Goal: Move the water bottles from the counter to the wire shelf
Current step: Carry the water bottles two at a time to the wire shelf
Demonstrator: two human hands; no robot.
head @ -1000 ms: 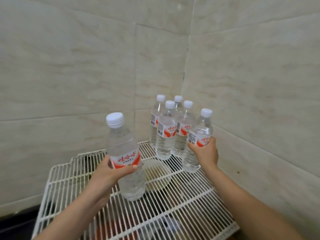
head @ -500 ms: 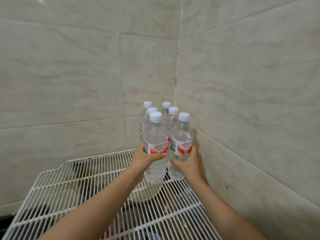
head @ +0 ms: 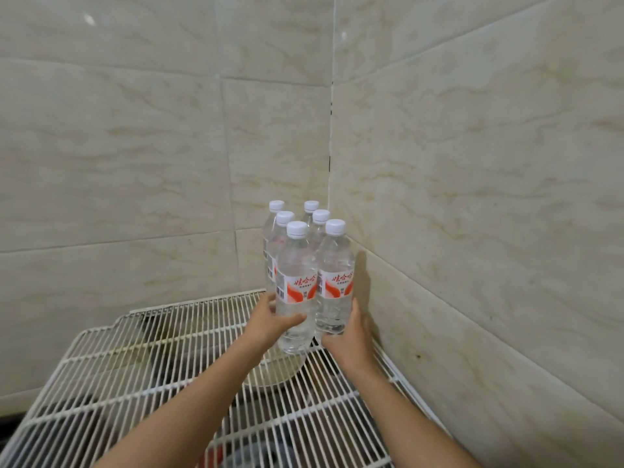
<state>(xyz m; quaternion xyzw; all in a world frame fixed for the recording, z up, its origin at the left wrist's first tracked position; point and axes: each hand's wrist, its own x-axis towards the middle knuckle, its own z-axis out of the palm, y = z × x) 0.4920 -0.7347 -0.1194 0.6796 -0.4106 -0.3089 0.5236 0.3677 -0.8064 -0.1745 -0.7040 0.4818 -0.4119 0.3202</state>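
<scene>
Several clear water bottles with white caps and red-and-white labels stand grouped in the back right corner of the white wire shelf (head: 135, 359). My left hand (head: 270, 320) is wrapped round the lower part of the front left bottle (head: 296, 265), which stands on the shelf. My right hand (head: 347, 336) grips the base of the front right bottle (head: 335, 261), also standing. Behind them the other bottles (head: 312, 214) stand close together, partly hidden.
Tiled walls meet in a corner right behind the bottles. A pale round bowl (head: 273, 373) shows through the wires below the front left bottle. Dark items lie under the shelf. The left and front of the shelf carry nothing.
Both hands carried their bottles toward the corner and set them down beside the group. The hands have slid lower on the bottles. The view moved closer and to the right.
</scene>
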